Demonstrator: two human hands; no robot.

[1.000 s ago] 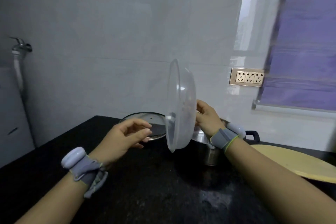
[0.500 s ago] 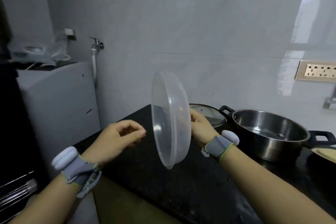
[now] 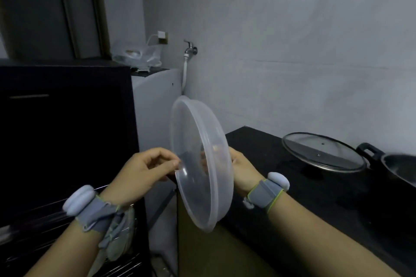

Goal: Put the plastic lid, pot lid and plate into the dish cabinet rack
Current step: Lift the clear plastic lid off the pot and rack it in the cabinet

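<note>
At centre frame, the right hand [image 3: 242, 170] and left hand [image 3: 144, 172] are both gripping the upright clear plastic lid [image 3: 200, 162] by its rim.

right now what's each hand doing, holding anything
Left hand: fingers pinching the near rim of the plastic lid.
Right hand: behind the lid, gripping its far side.

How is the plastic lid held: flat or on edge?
On edge. The plastic lid stands nearly upright in the air, its rim running top to bottom, the right hand behind it and the left hand at its near rim.
</note>
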